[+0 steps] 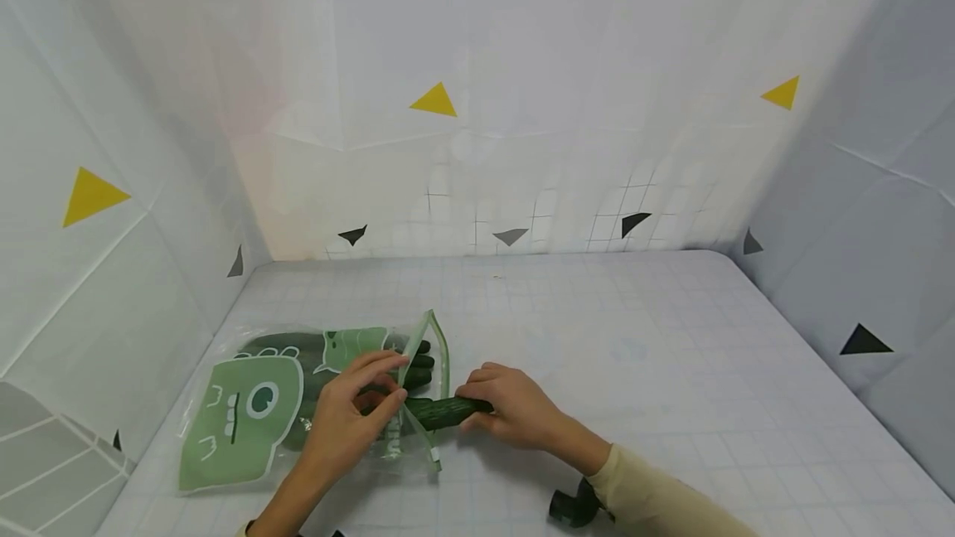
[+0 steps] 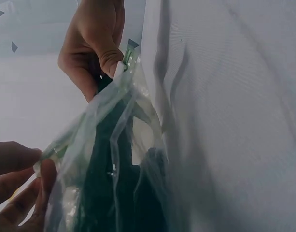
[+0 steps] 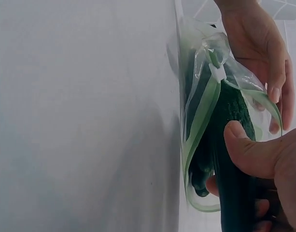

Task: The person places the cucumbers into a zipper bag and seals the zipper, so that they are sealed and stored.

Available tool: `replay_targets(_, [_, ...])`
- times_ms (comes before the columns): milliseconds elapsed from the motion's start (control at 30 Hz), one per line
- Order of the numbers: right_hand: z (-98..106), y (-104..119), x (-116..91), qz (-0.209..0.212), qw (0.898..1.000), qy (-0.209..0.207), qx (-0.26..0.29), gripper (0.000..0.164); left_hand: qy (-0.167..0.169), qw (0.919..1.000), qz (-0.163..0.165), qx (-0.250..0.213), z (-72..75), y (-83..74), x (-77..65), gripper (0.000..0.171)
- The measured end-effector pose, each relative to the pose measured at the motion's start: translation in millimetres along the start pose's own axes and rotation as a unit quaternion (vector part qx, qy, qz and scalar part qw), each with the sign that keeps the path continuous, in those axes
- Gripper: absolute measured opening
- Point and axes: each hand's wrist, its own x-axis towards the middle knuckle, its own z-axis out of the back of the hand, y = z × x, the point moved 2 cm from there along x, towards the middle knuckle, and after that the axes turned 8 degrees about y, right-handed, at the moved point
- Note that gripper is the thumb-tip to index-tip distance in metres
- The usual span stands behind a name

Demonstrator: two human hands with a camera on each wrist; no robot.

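Observation:
A clear zip bag with a green cartoon print lies on the table, its green-edged mouth gaping to the right. Several cucumbers are inside, their ends showing near the opening. My left hand pinches the bag's upper rim between thumb and fingers and lifts it. My right hand grips one cucumber by its outer end, thumb on top and fingers beneath. The other end of that cucumber lies within the bag mouth. In the right wrist view a white zip slider sits on the green edge beside it.
A black object lies at the table's near side, partly behind the right sleeve. White sheets with yellow and dark triangles surround the white gridded table on the left, back and right.

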Motion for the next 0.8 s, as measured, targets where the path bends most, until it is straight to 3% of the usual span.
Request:
replay_targets(467, [4, -3, 2, -0.062, 0.993, 0.104, 0.001, 0.032, 0.001, 0.9999, -0.004, 0.014, -2.4, -1.1, -0.3, 0.038])
replay_targets(633, [11, -13, -1, -0.055, 0.988, 0.147, 0.010, 0.025, -0.005, 0.9997, -0.009, 0.022, -1.9, -0.9, 0.2, 0.038])
replay_targets(800, [15, -22, -3, -0.009, 0.986, 0.160, 0.050, 0.017, -0.005, 0.9997, -0.012, 0.021, -1.8, -0.5, -0.3, 0.038])
